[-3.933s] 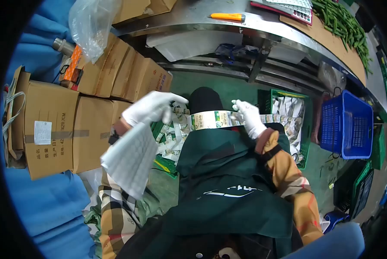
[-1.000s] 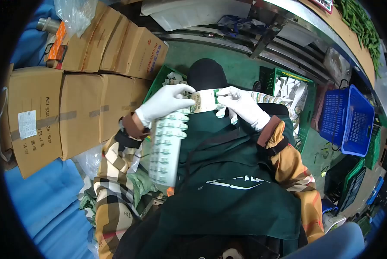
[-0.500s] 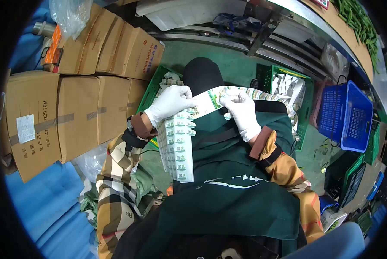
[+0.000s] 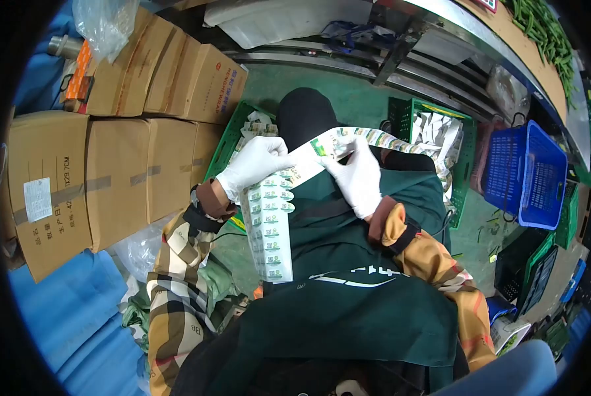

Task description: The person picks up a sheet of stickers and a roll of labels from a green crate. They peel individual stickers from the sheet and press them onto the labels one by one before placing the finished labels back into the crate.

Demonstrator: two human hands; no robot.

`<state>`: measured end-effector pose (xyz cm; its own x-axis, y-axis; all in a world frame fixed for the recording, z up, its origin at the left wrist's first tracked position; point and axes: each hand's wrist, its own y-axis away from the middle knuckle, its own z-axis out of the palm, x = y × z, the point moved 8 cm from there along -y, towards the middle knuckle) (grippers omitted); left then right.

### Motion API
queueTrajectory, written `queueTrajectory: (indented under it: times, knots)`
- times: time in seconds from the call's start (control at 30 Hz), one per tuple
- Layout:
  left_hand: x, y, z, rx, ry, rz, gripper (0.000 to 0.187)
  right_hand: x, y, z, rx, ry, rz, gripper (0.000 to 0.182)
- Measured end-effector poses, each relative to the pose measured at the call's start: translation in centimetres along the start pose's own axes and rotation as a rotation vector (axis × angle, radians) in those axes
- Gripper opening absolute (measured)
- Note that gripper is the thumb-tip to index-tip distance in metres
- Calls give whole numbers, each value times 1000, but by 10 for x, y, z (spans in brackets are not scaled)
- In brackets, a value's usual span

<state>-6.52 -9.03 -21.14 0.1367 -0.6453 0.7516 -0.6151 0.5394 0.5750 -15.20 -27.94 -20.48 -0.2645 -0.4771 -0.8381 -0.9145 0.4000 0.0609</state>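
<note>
White gloves cover both hands. My left hand (image 4: 254,165) pinches the left end of a printed card (image 4: 308,162), above the dark green apron (image 4: 348,244). Below it hangs a sheet of green-and-white labels (image 4: 269,231), its upper part partly behind the glove. My right hand (image 4: 358,177) is closed on the card's right end, where a strip of labels (image 4: 394,142) begins. That strip runs over my knee towards a green crate (image 4: 463,171) of paper strips at the right. Whether the card and strip are joined is hidden by the fingers.
Stacked cardboard boxes (image 4: 120,175) stand at the left. Another green crate (image 4: 226,142) is behind my left hand. A blue basket (image 4: 539,178) is at the right, below a metal-edged table (image 4: 506,43) bearing green vegetables (image 4: 546,39). Blue cloth (image 4: 77,317) lies at the lower left.
My right hand has shifted left and slightly down, with its fingers turned more towards the card. My left hand has moved slightly left and down. The label sheet has swung slightly left.
</note>
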Motion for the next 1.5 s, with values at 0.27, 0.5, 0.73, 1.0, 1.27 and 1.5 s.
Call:
queueTrajectory:
  times: [0.27,0.5,0.73,1.0,1.27,1.5]
  knots:
    - [-28,29,-33,-69,82,-88,16,57,-11,-4,-224,-721,318,24]
    - [-40,39,-33,-68,117,-130,14,25,5,27,-387,-694,328,23]
    - [-62,36,-32,-49,50,-163,16,5,5,19,-308,-114,16,26]
    - [-77,44,-38,-13,-1,-167,19,30,-10,-7,-360,-16,176,50]
    - [-106,66,-44,4,11,-269,17,53,-13,3,-357,-663,327,33]
    - [-116,70,-42,6,51,-280,16,61,-9,6,-360,-699,431,31]
